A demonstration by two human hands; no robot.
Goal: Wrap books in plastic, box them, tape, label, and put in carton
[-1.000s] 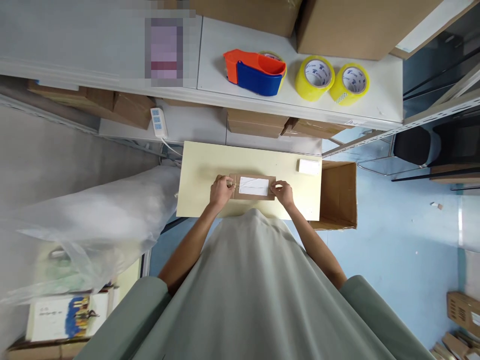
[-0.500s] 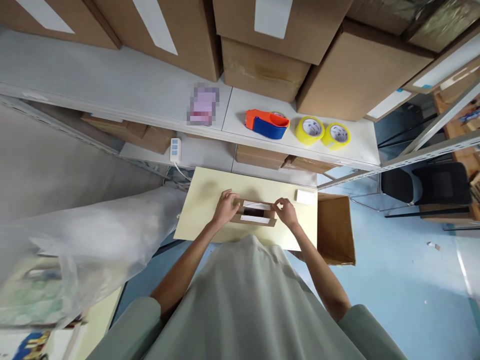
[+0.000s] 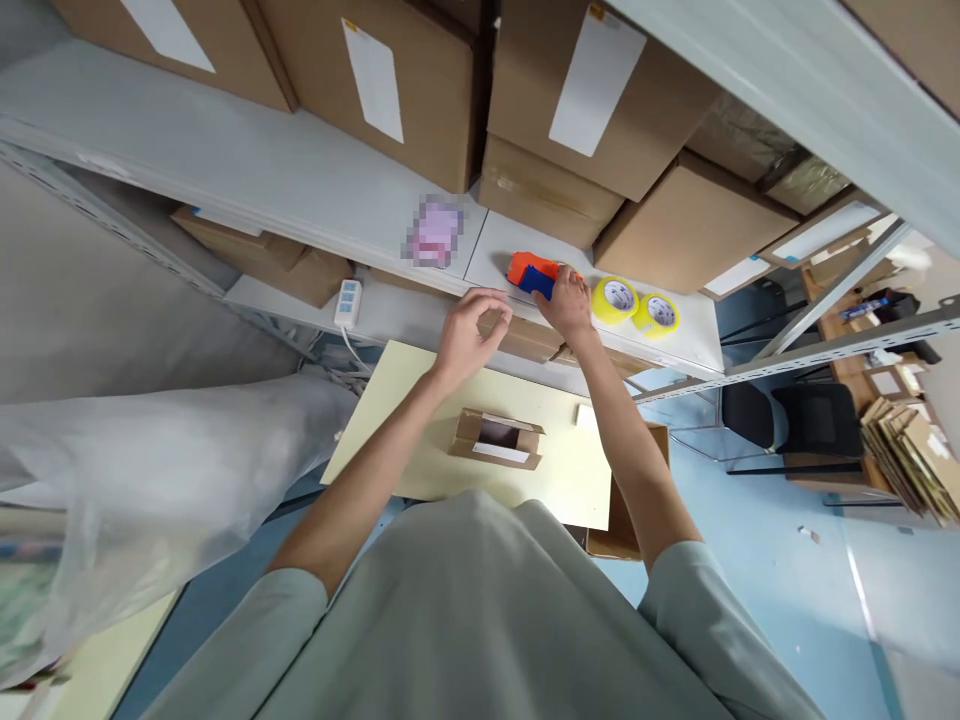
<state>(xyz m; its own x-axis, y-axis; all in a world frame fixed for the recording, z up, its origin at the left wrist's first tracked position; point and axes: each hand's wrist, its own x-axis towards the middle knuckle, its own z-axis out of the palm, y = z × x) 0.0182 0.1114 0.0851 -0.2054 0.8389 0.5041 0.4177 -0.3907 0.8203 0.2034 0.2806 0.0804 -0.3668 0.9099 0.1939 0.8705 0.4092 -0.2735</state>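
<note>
My right hand [image 3: 568, 305] grips the near right end of an orange and blue tape dispenser [image 3: 536, 278] on the shelf, its fingers over the top and the thumb at the front. In the air just before the shelf edge is my left hand [image 3: 470, 338], its fingers curved apart from the thumb with nothing between them. Below the hands, a small cardboard box [image 3: 466, 436] lies on the cream table [image 3: 416, 395], its flaps raised around a dark opening. Two rolls of yellow tape [image 3: 615, 300] sit right of the dispenser.
Large cardboard boxes [image 3: 551, 190] stand at the back of the shelf [image 3: 360, 200]. A blurred pinkish item [image 3: 436, 232] lies left of the dispenser. A power strip [image 3: 348, 303] is on the lower shelf. Plastic wrapping [image 3: 172, 490] bulges at left, and an open carton [image 3: 619, 525] stands right of the table.
Both hands have left the small box and moved up and forward to the shelf. My right hand has taken hold of the tape dispenser. The camera view has shifted.
</note>
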